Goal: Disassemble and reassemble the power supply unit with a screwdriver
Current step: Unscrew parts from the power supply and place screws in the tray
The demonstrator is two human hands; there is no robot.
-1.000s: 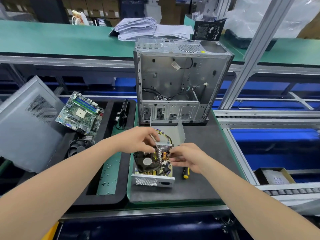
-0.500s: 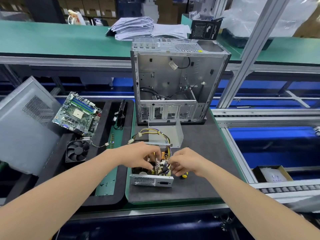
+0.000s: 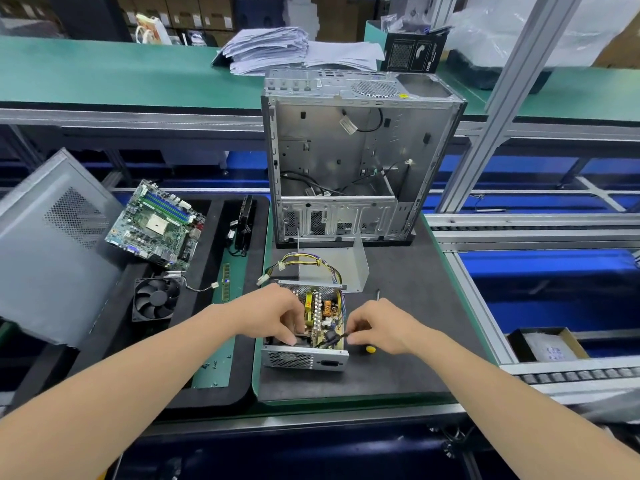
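Note:
The open power supply unit (image 3: 304,358) sits on the black mat, its circuit board and coils exposed. My left hand (image 3: 273,313) reaches in from the left, fingers curled down onto a black fan inside the housing. My right hand (image 3: 381,327) pinches a black wire (image 3: 332,337) at the unit's right edge. The screwdriver (image 3: 370,348) lies on the mat under my right hand; only its yellow end and metal tip show. The unit's removed metal cover (image 3: 349,268) stands just behind, with the yellow and black cable bundle (image 3: 304,263) looped beside it.
An empty computer case (image 3: 356,161) stands upright at the back of the mat (image 3: 408,296). To the left, a black foam tray (image 3: 214,393) holds a motherboard (image 3: 156,226), a cooling fan (image 3: 157,299) and loose screws. A grey side panel (image 3: 48,251) leans at far left.
Both hands have moved from the rear of the unit toward its front and lower into it. My right hand now pinches the black wire. The cable bundle behind is uncovered.

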